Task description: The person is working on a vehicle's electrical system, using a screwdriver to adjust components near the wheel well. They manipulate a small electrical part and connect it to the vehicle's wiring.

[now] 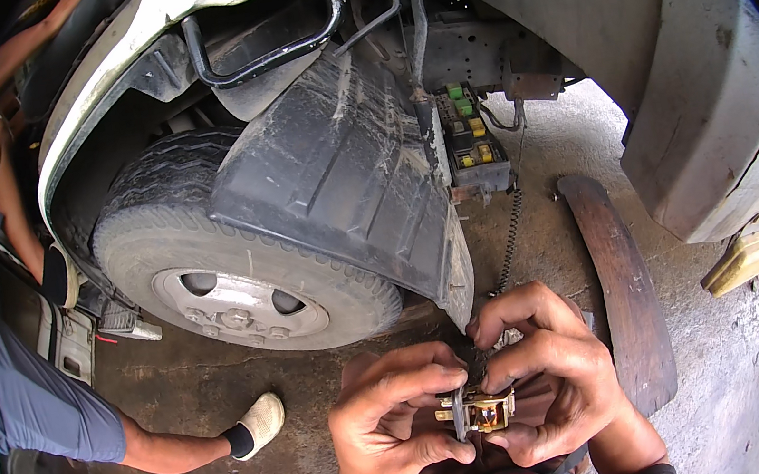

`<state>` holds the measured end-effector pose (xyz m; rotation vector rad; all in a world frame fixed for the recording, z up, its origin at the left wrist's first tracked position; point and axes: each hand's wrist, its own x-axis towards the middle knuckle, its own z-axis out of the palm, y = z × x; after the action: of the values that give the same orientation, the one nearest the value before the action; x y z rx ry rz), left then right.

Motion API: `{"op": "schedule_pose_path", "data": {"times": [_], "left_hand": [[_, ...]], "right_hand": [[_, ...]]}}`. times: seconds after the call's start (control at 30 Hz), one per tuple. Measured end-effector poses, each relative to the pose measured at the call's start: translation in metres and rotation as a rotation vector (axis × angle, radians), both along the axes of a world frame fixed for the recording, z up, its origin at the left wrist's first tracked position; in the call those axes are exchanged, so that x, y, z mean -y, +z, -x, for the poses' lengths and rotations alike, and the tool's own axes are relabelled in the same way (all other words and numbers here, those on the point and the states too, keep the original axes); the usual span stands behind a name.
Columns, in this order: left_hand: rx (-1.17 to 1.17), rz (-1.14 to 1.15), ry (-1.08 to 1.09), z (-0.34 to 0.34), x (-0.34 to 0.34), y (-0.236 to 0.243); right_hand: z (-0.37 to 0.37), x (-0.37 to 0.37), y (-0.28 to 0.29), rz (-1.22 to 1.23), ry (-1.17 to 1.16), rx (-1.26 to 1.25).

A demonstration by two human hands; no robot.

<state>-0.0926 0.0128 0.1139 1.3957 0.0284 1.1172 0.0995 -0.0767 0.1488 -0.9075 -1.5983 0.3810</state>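
Brass-coloured component [491,412] — between both hands [558,369]

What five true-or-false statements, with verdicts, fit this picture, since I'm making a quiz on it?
1. The wearer's left hand and right hand hold a small brass-coloured part. True.
2. The curved brown board lies left of the tyre. False: the curved brown board lies right of the tyre.
3. The open box contains green and yellow pieces. True.
4. The nearby person's shorts are bright red. False: the shorts are blue-grey.
5. A coiled cord shows below the box. True.
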Motion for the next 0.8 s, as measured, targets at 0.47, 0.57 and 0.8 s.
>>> {"op": "schedule_pose_path", "data": {"times": [0.47, 0.57, 0.8], "left_hand": [[0.004, -0.021, 0.003, 0.0022, 0.0049, 0.0016], [0.005, -0.015, 0.006, 0.0029, 0.0056, 0.0011], [0.005, 0.0, -0.016, 0.003, 0.0032, -0.0002]], "right_hand": [[0.0001, 0.0035, 0.0011, -0.017, 0.029, 0.008], [0.0003, 0.0034, 0.0011, -0.012, 0.031, 0.007], [0.0, 0.0016, 0.0012, -0.009, 0.014, 0.021]]}}
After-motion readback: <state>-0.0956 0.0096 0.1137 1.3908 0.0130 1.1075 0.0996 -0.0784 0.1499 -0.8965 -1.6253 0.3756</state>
